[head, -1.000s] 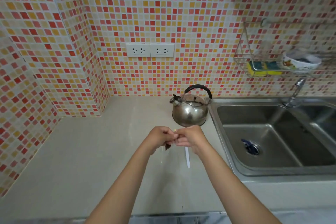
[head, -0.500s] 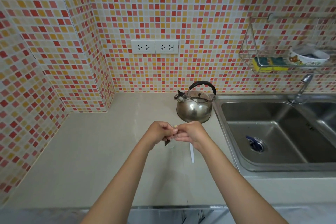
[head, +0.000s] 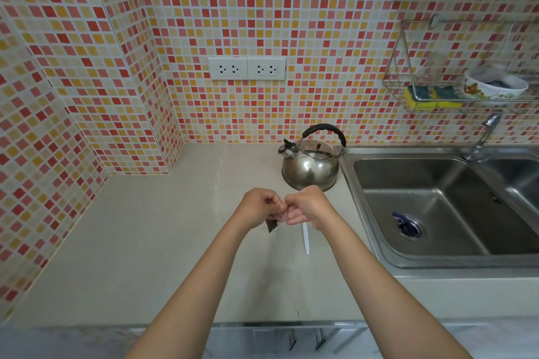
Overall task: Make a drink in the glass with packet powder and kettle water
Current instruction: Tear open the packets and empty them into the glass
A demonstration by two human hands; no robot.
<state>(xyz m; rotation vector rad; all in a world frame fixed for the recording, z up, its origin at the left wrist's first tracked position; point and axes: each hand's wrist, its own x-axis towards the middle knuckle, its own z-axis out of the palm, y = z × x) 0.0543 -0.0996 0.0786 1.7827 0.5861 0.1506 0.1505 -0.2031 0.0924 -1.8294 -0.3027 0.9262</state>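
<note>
My left hand (head: 260,207) and my right hand (head: 307,204) meet over the beige counter (head: 145,242), fingers pinched together on a small powder packet (head: 271,225); only its dark lower corner shows under the left fingers. A clear glass (head: 278,237) stands right below the hands, faint and mostly hidden by them. A white strip (head: 305,237) lies on the counter just right of the glass. The steel kettle (head: 310,167) with a black handle stands behind my hands, beside the sink.
A steel sink (head: 437,207) with a tap (head: 481,143) fills the right side. Above it hangs a wire rack (head: 408,79) with sponges (head: 431,96) and a bowl (head: 494,87). Two wall sockets (head: 247,68) sit on the tiled wall, which also closes in the left.
Both hands stay pinched together on the packet over the glass, with only small finger shifts. The view has drifted slightly, moving the scene a little in frame.
</note>
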